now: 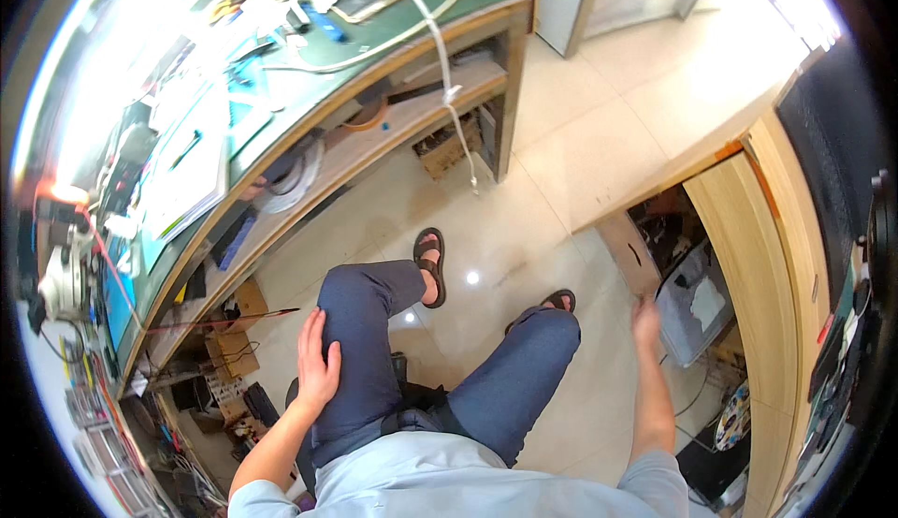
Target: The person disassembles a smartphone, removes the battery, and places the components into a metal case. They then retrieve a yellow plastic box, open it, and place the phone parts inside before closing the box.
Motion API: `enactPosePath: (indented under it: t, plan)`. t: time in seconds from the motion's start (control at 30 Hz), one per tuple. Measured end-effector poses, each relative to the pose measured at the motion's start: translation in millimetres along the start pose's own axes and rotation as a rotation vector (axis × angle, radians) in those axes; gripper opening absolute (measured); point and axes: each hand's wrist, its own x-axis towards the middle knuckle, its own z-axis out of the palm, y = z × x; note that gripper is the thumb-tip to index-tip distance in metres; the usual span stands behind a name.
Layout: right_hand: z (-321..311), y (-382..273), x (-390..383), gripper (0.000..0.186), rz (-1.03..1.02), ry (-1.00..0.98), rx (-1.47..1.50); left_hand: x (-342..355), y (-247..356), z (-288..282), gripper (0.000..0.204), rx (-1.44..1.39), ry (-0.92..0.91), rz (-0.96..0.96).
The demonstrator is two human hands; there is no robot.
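Observation:
I sit on a chair between two desks, looking down at my legs in blue trousers [374,350] and my dark sandals [430,265]. My left hand [316,364] lies flat on my left thigh, fingers apart, holding nothing. My right hand [645,317] reaches out to the right toward the open space under the wooden desk [748,265]. It hovers beside a cardboard box [629,254] and a grey flat case [692,303] there. Whether it touches either one is unclear, as the hand is blurred.
A green-topped workbench [374,41] at the left carries tools, cables and papers, with cluttered shelves [374,139] below it. A white cable [458,106] hangs off its edge. Boxes [234,350] sit under it. The floor [580,116] is pale tile.

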Motion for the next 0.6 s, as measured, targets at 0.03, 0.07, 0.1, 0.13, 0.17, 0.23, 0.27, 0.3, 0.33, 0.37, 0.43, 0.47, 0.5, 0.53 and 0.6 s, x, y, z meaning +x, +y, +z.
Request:
enactPosePath:
  t: [0.03,0.07,0.1,0.13,0.17,0.23,0.27,0.3,0.33,0.37,0.43,0.47,0.5,0.53,0.6]
  plan:
    - [14,-4,-36,0.026,-0.021,-0.126,0.012,-15,-20,1,0.057,-0.211,0.007,-0.184]
    - [17,-1,-76,0.024,-0.019,-0.282,-0.074,-38,-38,15,0.058,-0.487,0.015,-0.289]
    - [23,-6,-116,0.027,-0.063,-0.480,-0.212,-55,-67,20,0.063,-0.536,0.068,-0.355]
    - [31,-13,-158,0.030,-0.112,-0.763,-0.386,-79,-95,27,0.068,-0.394,0.006,-0.468]
    - [39,-21,-197,0.030,-0.098,-0.976,-0.333,-105,-129,36,0.073,-0.263,-0.053,-0.517]
    - [54,-43,-259,0.030,-0.009,-1.093,-0.307,-160,-185,51,0.089,0.064,-0.266,-0.478]
    - [62,-57,-278,0.031,0.041,-1.120,-0.265,-187,-208,56,0.101,0.268,-0.475,-0.451]
    - [67,-69,-287,0.031,0.085,-1.109,-0.230,-196,-229,73,0.112,0.200,-0.450,-0.386]
    - [72,-83,-290,0.031,0.124,-1.099,-0.194,-212,-244,76,0.123,0.151,-0.486,-0.401]
    - [75,-95,-287,0.031,0.165,-1.077,-0.169,-216,-260,77,0.127,0.127,-0.518,-0.485]
    - [78,-114,-273,0.032,0.221,-1.023,-0.144,-220,-272,84,0.134,0.044,-0.602,-0.659]
    - [77,-122,-265,0.032,0.255,-1.000,-0.131,-217,-273,83,0.134,0.062,-0.667,-0.682]
    - [74,-130,-256,0.033,0.293,-0.978,-0.114,-210,-276,82,0.135,0.081,-0.745,-0.691]
    - [68,-134,-251,0.033,0.323,-0.956,-0.094,-206,-273,78,0.136,0.106,-0.813,-0.696]
    - [54,-149,-240,0.034,0.406,-0.913,-0.061,-197,-270,74,0.126,0.119,-0.779,-0.697]
